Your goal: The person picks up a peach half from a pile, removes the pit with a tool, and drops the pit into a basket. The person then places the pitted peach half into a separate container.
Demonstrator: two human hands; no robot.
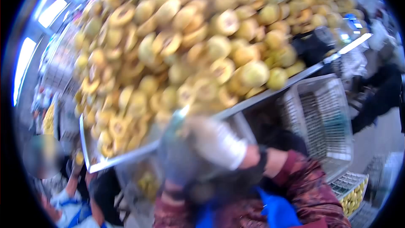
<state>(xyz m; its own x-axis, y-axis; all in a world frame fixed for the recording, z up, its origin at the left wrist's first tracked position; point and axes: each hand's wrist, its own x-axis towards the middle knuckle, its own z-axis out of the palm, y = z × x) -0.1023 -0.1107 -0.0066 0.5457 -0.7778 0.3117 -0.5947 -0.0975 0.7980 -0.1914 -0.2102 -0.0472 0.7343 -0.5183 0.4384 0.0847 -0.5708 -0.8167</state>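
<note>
Head view: two blurred hands, grip untellable, below one fruit heap; one basket.

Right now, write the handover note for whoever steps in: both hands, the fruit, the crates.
Right hand: in a white glove, at the near edge of the metal table. Blur hides whether it grips anything.
Left hand: close beside it, grey and blurred; its grip cannot be told.
Yellow fruit: heaped high across the table.
Pale crate: right of the hands, with nothing seen in it.
Lower crate: at bottom right, holds some yellow fruit.
Done: some fruit sits in the lower crate.
Left: the large heap lies on the table.
</note>
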